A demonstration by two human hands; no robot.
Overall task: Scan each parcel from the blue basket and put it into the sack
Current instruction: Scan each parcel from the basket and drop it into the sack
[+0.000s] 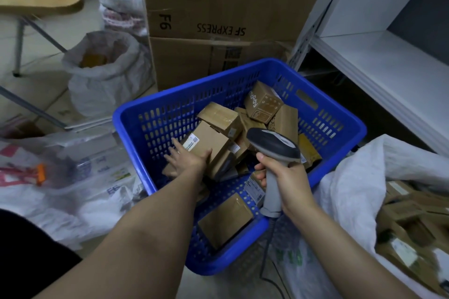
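Parcel (211, 141), brown cardboard (white label), held by left hand (188, 161).

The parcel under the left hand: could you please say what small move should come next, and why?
Probably lift the parcel and turn its label toward the scanner: the left hand grips it, and the right hand holds the scanner close by.

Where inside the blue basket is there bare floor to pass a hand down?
Bare floor shows as a strip between the flat near parcel and the pile. The middle and far right are crowded with parcels; the left hand grips a labelled box there.
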